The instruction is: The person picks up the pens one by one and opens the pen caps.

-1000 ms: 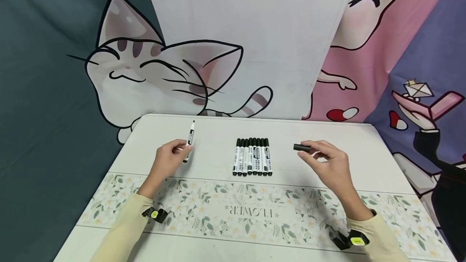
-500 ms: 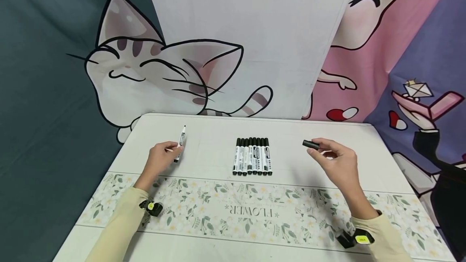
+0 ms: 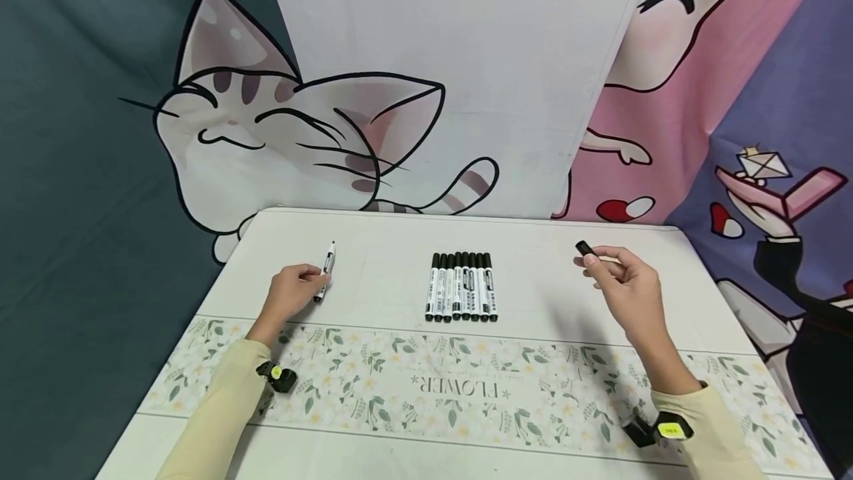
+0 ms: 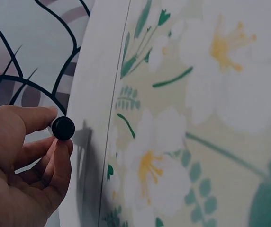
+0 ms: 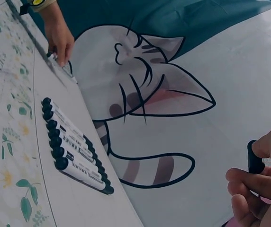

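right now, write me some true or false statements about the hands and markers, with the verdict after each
1. The left hand grips an uncapped marker. True.
2. The two hands are touching. False: they are wide apart, with the row of markers lying between them.
3. The right hand pinches a black marker cap. True.
4. The markers in the row are bare-tipped. False: their caps are on.
5. In the head view, the FLOWER lettering appears upside down. True.
6. The markers in the row stand on end. False: they lie flat, side by side.
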{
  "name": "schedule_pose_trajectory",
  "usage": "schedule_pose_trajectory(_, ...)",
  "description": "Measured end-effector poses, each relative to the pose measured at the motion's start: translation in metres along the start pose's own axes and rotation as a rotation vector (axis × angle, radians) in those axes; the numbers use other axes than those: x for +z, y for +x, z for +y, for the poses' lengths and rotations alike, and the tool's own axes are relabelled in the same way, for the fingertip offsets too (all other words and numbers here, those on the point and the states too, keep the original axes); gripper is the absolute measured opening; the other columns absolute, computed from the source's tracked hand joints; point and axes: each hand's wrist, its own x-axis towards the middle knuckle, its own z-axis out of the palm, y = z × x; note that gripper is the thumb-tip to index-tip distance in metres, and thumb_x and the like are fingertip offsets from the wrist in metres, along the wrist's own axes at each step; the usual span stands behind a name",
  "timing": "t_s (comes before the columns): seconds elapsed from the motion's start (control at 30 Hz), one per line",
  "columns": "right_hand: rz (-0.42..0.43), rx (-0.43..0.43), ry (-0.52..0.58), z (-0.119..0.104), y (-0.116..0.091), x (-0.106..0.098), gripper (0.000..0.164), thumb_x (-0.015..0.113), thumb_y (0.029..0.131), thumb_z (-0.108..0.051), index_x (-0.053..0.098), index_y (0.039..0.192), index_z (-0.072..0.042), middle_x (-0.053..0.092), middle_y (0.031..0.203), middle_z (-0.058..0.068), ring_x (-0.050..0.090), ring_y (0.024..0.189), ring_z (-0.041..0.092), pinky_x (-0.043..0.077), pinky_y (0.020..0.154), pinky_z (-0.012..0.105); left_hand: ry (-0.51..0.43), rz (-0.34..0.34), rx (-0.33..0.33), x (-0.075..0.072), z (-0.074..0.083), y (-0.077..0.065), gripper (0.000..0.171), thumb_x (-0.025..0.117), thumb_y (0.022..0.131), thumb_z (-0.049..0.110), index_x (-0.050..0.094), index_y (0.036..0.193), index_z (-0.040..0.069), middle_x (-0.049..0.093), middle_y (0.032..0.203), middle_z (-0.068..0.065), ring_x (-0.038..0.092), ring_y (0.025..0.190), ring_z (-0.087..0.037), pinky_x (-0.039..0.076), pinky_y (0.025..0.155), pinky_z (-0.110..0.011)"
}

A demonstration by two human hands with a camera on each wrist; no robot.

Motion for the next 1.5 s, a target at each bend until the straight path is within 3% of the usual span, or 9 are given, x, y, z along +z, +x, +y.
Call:
schedule_pose_trajectory(0.27,-0.036,0.048,0.106,0.010,0.010,-0.009,0.021,0.064,0.103,-0.022,0.065,0.113,-0.003,0.078,0.096,-0.014,0.072,0.085,0.002,0.056,0.067,0.017,0.006,-0.015,-0.023,0.004,-0.007,0.002,0.041,0.068,0.099,0.032,0.070,0.120,-0.004,0.072,0.107,-0.019,0.067,0.099,-0.035,0.053,0.088,-0.052)
schedule_pose_trajectory(0.47,0.015,0.187,0.111,0.018,0.018,-0.016,0.023,0.069,0.100,-0.029,0.071,0.111,-0.009,0.072,0.092,-0.020,0.066,0.084,-0.001,0.055,0.066,0.015,0.001,-0.013,-0.018,0.006,-0.010,0.004,0.041,0.069,0.098,0.032,0.070,0.120,-0.003,0.072,0.105,-0.018,0.067,0.097,-0.034,0.052,0.088,-0.052)
schedule_pose_trajectory(0.6,0.056,0.280,0.173,0.024,0.023,-0.022,0.016,0.073,0.097,-0.029,0.075,0.105,-0.015,0.069,0.087,-0.017,0.062,0.081,0.002,0.053,0.064,0.014,0.004,-0.008,-0.017,0.007,-0.011,0.005,0.041,0.070,0.097,0.034,0.071,0.118,-0.002,0.072,0.103,-0.017,0.067,0.094,-0.032,0.052,0.086,-0.051)
schedule_pose_trajectory(0.8,0.045,0.351,0.284,0.036,0.032,-0.033,0.009,0.076,0.094,-0.027,0.076,0.098,-0.019,0.070,0.084,-0.015,0.063,0.079,0.004,0.053,0.063,0.015,0.004,-0.004,-0.026,0.008,-0.011,0.004,0.043,0.071,0.096,0.036,0.071,0.118,-0.001,0.072,0.103,-0.016,0.067,0.093,-0.031,0.052,0.086,-0.050)
schedule_pose_trajectory(1.17,-0.022,0.406,0.122,0.059,0.048,-0.045,0.013,0.072,0.096,-0.039,0.073,0.099,-0.027,0.069,0.083,-0.025,0.064,0.079,0.000,0.055,0.067,0.015,0.021,0.017,-0.025,0.007,-0.011,0.003,0.043,0.072,0.095,0.038,0.072,0.115,0.000,0.072,0.101,-0.015,0.067,0.090,-0.029,0.053,0.084,-0.049)
schedule_pose_trajectory(1.37,-0.038,0.434,0.096,0.069,0.057,-0.053,0.008,0.072,0.096,-0.040,0.071,0.094,-0.033,0.069,0.079,-0.027,0.065,0.075,-0.004,0.055,0.066,0.015,-0.004,0.076,-0.037,0.004,-0.003,-0.001,0.052,0.066,0.098,0.048,0.069,0.123,0.002,0.070,0.111,-0.017,0.066,0.101,-0.033,0.053,0.086,-0.051)
schedule_pose_trajectory(1.5,-0.071,0.422,0.086,0.077,0.062,-0.059,0.007,0.071,0.097,-0.040,0.070,0.090,-0.037,0.070,0.078,-0.027,0.065,0.074,-0.004,0.055,0.065,0.015,-0.062,0.133,0.029,0.003,0.004,-0.005,0.057,0.060,0.101,0.052,0.064,0.133,0.004,0.068,0.119,-0.016,0.063,0.111,-0.033,0.051,0.092,-0.051)
